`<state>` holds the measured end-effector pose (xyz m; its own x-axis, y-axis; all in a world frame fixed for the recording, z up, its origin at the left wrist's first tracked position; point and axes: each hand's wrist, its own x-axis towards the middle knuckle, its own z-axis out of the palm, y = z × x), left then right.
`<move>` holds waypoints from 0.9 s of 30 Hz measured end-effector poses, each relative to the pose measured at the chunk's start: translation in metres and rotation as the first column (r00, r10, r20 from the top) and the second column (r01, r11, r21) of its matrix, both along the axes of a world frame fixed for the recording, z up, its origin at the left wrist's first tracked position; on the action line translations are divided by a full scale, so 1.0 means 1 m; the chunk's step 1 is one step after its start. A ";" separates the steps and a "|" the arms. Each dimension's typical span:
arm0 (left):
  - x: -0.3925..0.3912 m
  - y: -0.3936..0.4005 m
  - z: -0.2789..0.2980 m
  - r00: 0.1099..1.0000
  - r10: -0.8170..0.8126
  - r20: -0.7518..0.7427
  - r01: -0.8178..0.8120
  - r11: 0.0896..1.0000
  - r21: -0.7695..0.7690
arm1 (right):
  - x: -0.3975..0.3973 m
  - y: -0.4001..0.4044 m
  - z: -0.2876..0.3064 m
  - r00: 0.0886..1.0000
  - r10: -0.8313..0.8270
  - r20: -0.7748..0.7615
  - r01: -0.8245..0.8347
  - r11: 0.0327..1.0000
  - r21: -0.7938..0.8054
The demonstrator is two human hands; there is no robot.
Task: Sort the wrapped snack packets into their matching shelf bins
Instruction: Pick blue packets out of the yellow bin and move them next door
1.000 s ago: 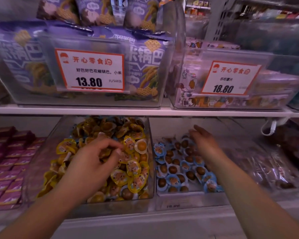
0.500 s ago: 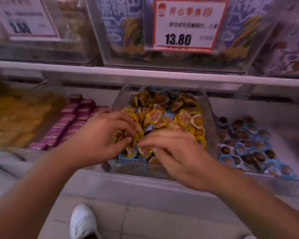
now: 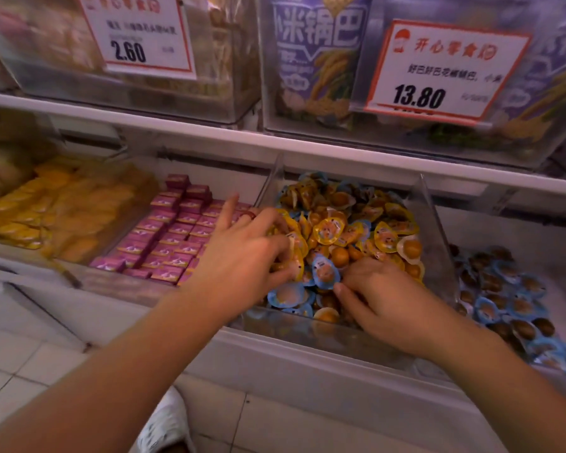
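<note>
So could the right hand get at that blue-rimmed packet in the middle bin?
Probably yes. The blue-rimmed packet lies on top of the pile, uncovered, and the right hand sits right beside it with fingertips at its edge; the open-topped clear bin blocks nothing.

We see two shelves, one above the other. On the lower shelf point(image 3: 307, 348) four bins stand side by side: at far left a bin of flat packets point(image 3: 56, 210), next to it a bin of small boxes point(image 3: 174, 237), then the clear-walled middle bin point(image 3: 435, 223) heaped with round snack packets point(image 3: 350, 230), and at right more round packets point(image 3: 504, 295). Our left hand point(image 3: 242, 256) and right hand point(image 3: 392, 299) both lie in the middle bin's front part. Above, two bins carry price tags, one at left point(image 3: 141, 34) and one at right point(image 3: 445, 70).
</note>
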<state>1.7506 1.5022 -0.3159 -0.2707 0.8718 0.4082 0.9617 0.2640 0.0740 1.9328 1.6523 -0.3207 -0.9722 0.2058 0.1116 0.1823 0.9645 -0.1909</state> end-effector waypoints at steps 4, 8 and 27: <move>-0.002 0.007 -0.005 0.999 0.035 0.003 -0.036 0.997 0.063 | -0.009 -0.019 0.003 0.971 0.054 -0.234 -0.097 0.979 -0.178; -0.012 0.008 -0.006 0.995 -0.032 0.093 0.028 0.998 0.048 | -0.018 -0.039 -0.006 0.987 0.152 -0.057 -0.162 0.896 -0.414; -0.006 -0.037 0.006 0.994 -0.088 -0.064 0.057 0.925 -0.374 | -0.020 -0.032 -0.014 0.996 0.024 0.086 -0.006 0.979 -0.202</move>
